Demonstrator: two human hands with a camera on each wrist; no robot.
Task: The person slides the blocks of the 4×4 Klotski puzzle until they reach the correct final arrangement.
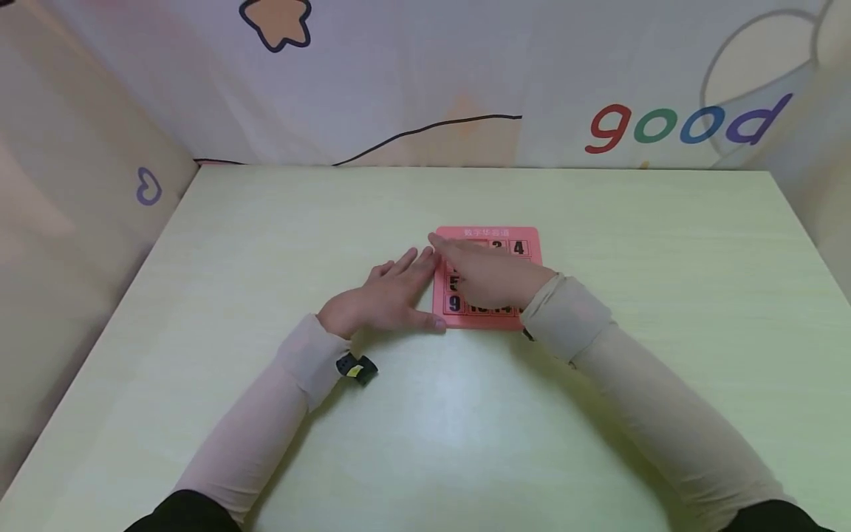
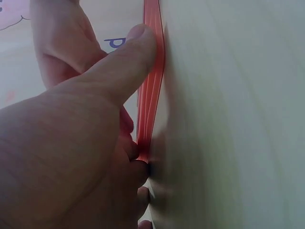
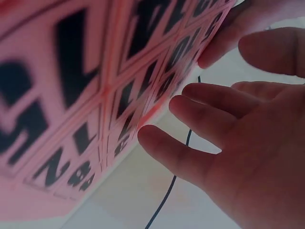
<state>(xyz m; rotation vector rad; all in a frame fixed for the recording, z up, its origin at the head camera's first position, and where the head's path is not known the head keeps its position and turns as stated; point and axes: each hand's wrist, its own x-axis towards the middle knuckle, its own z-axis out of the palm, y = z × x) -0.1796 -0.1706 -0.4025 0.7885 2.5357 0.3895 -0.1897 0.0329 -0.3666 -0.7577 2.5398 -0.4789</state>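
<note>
A pink number sliding puzzle [image 1: 518, 255] with black numerals on its tiles lies flat on the table. My left hand [image 1: 385, 303] is spread at its left side, with fingertips by the left edge and the thumb at the lower left corner. In the left wrist view, that thumb [image 2: 128, 62] touches the puzzle's pink side wall [image 2: 153, 86]. Across the tiles reaches my right hand [image 1: 495, 277], its index finger pointing to the upper left and covering several numbers. Its fingers [image 3: 205, 119] look extended, close to the tile face, in the right wrist view.
The puzzle sits on a pale green table [image 1: 425, 428]. Behind stands a printed backdrop [image 1: 425, 74] with the word "good", and another printed panel [image 1: 80, 222] borders the left side. A black wrist device [image 1: 357, 368] is on my left cuff.
</note>
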